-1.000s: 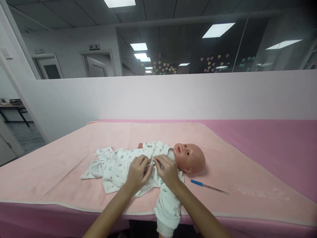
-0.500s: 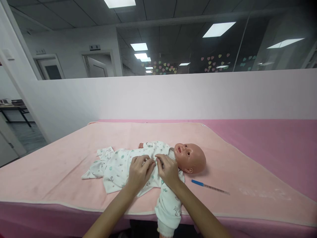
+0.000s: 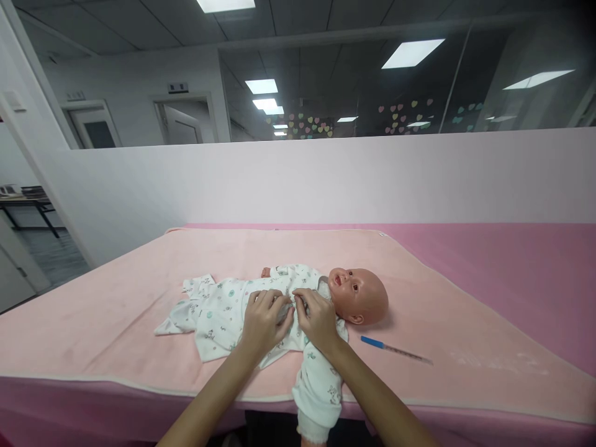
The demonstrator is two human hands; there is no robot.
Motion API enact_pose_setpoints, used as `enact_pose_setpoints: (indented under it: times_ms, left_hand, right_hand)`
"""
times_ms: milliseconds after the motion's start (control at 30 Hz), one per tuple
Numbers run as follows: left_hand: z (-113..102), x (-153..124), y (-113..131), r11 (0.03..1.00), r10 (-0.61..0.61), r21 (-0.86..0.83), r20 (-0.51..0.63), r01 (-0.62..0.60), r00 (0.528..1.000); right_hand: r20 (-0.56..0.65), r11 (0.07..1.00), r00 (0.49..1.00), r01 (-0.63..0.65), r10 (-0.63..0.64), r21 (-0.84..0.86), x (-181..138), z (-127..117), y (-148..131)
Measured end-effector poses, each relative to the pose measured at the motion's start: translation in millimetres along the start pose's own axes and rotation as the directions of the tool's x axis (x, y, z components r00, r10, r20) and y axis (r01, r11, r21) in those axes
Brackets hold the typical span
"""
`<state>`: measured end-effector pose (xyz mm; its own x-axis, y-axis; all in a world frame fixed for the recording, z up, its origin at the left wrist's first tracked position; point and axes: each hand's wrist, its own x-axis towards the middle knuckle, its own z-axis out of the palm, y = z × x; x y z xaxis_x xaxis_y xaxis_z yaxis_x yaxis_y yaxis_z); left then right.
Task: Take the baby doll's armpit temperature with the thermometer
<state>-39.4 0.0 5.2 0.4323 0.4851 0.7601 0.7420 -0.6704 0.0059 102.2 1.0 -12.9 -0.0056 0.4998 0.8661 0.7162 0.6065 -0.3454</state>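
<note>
A baby doll (image 3: 358,295) lies on its back on the pale pink blanket (image 3: 116,323), head to the right. It wears a white printed romper (image 3: 218,313); one sleeve hangs over the near edge of the blanket. My left hand (image 3: 263,323) and my right hand (image 3: 316,318) rest side by side on the doll's chest. Both have their fingers curled and pinch the romper's front fabric where the two hands meet.
A thin thermometer with a blue end (image 3: 393,349) lies on the blanket just right of the doll's head. A darker pink sheet (image 3: 512,267) covers the surface to the right. A white partition wall (image 3: 326,180) stands behind, with glass above it.
Both hands stayed on the doll's chest and closed in a little on the fabric. The doll and the thermometer have not moved.
</note>
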Motion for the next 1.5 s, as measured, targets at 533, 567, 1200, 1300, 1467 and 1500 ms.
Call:
enact_pose_setpoints:
  times_ms: [533,567,1200,1300,1467,1500]
  left_hand:
    - [-4,-1,0,0.987,-0.002,-0.16,0.082,0.015,0.997]
    - [-5,-3,-2,0.985,-0.031,-0.167,0.068,0.042,0.997]
    - [-16,-24,-18,0.891,-0.338,-0.311,0.034,0.332,0.94]
    - [-14,-24,-19,0.851,-0.409,-0.377,-0.039,0.365,0.912]
    - [-15,-24,-19,0.823,-0.457,-0.418,-0.085,0.385,0.885]
    - [-15,-24,-19,0.824,-0.452,-0.419,-0.08,0.382,0.888]
  right_hand:
    - [0.005,0.999,1.0,0.014,-0.014,0.048,-1,-2,1]
    - [0.0,0.998,1.0,0.019,-0.019,0.061,-1,-2,1]
    - [0.244,0.912,0.887,0.41,-0.392,-0.023,13,11,-25]
    - [0.294,0.934,0.899,0.354,-0.325,-0.049,16,16,-28]
    - [0.3,0.943,0.898,0.332,-0.321,0.016,10,15,-27]
    - [0.297,0.942,0.897,0.333,-0.326,0.03,8,15,-26]
